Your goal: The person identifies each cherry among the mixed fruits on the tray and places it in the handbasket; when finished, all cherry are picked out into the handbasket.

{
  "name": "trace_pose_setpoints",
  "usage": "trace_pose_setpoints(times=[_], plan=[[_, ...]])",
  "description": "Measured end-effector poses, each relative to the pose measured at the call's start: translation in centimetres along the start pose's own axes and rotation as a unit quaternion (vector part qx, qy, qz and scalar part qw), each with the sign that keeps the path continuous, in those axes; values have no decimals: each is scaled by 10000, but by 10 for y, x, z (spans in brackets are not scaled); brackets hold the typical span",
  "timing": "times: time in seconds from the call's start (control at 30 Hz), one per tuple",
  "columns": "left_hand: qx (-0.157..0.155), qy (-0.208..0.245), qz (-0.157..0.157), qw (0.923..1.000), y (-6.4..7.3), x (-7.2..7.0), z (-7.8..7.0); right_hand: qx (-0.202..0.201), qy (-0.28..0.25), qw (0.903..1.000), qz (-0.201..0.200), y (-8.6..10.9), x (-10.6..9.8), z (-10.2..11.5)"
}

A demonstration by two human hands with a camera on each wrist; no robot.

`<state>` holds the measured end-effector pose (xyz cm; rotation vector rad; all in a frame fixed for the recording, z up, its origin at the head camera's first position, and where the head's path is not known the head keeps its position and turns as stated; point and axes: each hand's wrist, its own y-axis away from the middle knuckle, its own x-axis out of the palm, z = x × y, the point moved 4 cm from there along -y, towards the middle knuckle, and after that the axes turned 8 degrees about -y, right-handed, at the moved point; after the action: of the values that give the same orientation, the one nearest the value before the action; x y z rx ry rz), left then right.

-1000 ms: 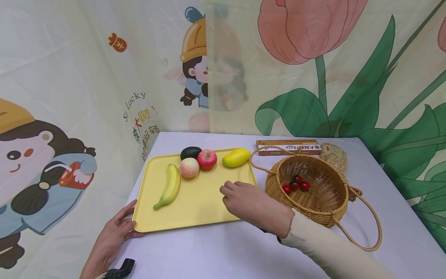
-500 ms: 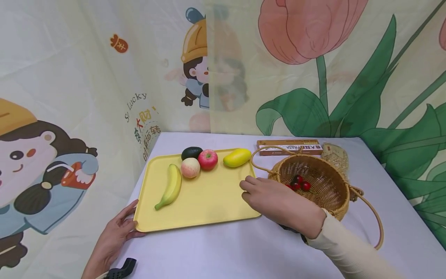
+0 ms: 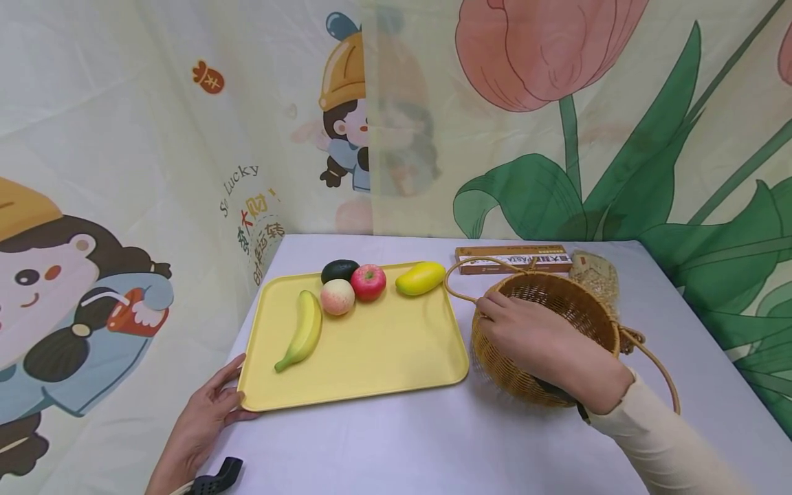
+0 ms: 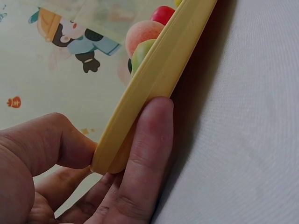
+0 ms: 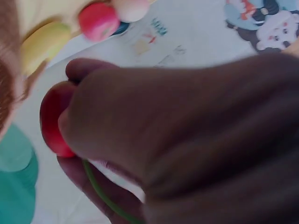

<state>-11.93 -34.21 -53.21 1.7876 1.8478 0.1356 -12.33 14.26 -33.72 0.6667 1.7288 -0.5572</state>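
My left hand [image 3: 207,419] grips the near left corner of a yellow tray [image 3: 377,371], its digits on both sides of the corner in the left wrist view. A banana [image 3: 300,333], a peach [image 3: 337,297], a red apple [image 3: 368,282], a dark green oval fruit [image 3: 339,271] and a yellow mango [image 3: 419,278] lie on the tray. Over the wicker basket [image 3: 504,377] is my right hand [image 3: 535,337], its fingers near the left rim. They pinch a red cherry [image 5: 52,119] with a green stem. The hand hides the cherries inside the basket.
Behind the basket lie a brown pasta box [image 3: 513,260] and a bag of grains [image 3: 594,278]. One basket handle [image 3: 458,294] arches beside the tray's right edge; the other handle [image 3: 662,371] leans out to the right. Printed curtains [image 3: 414,206] surround the white table [image 3: 371,447].
My right hand has moved right, from above the tray to over the basket, and now covers the cherries there. The left hand stays at the tray corner.
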Motion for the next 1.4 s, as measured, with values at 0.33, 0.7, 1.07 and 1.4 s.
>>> trace_pose_setpoints(times=[0.33,0.7,1.07,1.4], plan=[[36,39,-21,10000,2,0,1,866,-733,9923,494,6,16,-44],[-16,60,5,10000,2,1,1,1518,-2385,9585,365,23,50,-110],[-113,-95,-89,9999,0,3,-3,1550,-3827,9107,120,23,72,-134],[-191,-214,-185,9994,2,4,-2,1719,-4691,8635,691,16,78,-154]])
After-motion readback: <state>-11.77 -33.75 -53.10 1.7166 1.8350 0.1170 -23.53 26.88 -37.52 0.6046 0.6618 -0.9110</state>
